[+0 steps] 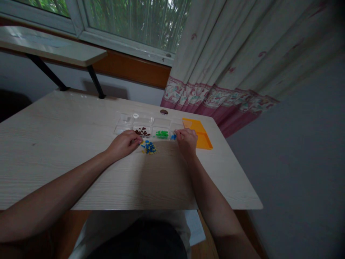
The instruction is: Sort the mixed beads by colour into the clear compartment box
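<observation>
Toward the far edge of the desk (pixel 118 187), the right hand (pixel 187 140) is hovering nearly closed over blue pieces (pixel 173 137) in the clear tray (pixel 162 122), seemingly placing; the left hand (pixel 124 143) is resting, curled, beside the blue-and-yellow pile (pixel 150 148). Whether either's gripping anything, I can't tell. Placing's needing neat release.

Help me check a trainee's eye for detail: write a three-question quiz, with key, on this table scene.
1. True or false: the blue-and-yellow pile lies inside the clear tray.
2. What colour are the pieces just right of the brown pieces in that tray? (a) white (b) green (c) red
3. Which hand is nearer the orange tray?

Key:
1. False; it lies on the table.
2. (b), the green pieces.
3. The right hand.
</observation>
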Available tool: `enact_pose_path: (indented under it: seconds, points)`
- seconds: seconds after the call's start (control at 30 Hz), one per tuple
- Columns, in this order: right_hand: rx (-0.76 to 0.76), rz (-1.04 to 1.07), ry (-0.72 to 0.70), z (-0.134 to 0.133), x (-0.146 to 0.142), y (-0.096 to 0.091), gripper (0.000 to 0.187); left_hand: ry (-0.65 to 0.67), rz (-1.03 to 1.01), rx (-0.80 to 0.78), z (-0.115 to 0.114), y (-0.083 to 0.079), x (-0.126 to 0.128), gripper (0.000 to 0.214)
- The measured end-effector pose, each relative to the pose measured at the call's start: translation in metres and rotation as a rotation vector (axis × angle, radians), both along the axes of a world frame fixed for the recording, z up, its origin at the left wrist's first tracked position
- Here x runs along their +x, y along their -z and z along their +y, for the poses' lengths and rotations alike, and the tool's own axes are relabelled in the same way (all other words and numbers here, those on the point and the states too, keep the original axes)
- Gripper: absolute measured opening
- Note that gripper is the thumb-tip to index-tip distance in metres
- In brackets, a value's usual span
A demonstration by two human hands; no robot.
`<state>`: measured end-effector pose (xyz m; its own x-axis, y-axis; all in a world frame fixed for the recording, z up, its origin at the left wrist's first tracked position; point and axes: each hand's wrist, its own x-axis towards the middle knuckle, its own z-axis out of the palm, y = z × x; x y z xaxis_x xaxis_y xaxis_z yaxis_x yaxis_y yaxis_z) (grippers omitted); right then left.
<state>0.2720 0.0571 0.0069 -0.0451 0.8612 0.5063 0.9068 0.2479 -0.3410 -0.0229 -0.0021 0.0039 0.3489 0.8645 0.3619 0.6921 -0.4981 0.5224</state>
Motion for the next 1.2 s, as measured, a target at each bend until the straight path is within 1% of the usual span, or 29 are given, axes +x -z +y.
enact_pose_path:
  seconds: [0.17, 0.37, 0.5, 0.67, 0.9, 1.03, 1.13, 1.2]
  points:
    - [0.045, -0.003, -0.051, -0.004, -0.005, 0.001, 0.029, 0.068, 0.058, 0.026, -0.001, -0.001, -0.001, 0.021]
    - [0.098, 0.003, -0.08, -0.007, -0.009, 0.001, 0.028, 0.127, 0.096, 0.015, -0.001, 0.001, -0.002, 0.021]
    - [0.099, 0.021, -0.102, -0.008, -0.01, 0.001, 0.029, 0.13, 0.096, 0.002, -0.001, 0.004, -0.001, 0.023]
    - [0.098, 0.031, -0.115, -0.009, -0.012, 0.002, 0.028, 0.142, 0.088, 0.005, -0.001, 0.006, 0.002, 0.019]
    - [0.094, 0.028, -0.141, -0.01, -0.014, 0.002, 0.026, 0.125, 0.099, 0.025, -0.002, 0.007, 0.005, 0.021]
    - [0.066, 0.01, -0.23, -0.015, -0.022, 0.002, 0.026, 0.127, 0.093, 0.026, -0.003, 0.005, 0.008, 0.021]
    - [0.051, -0.021, -0.364, -0.021, -0.033, 0.003, 0.024, 0.096, 0.022, 0.014, -0.003, 0.004, 0.01, 0.022]
    - [0.073, -0.029, -0.479, -0.027, -0.041, 0.005, 0.019, 0.059, -0.058, -0.005, -0.003, 0.004, 0.011, 0.024]
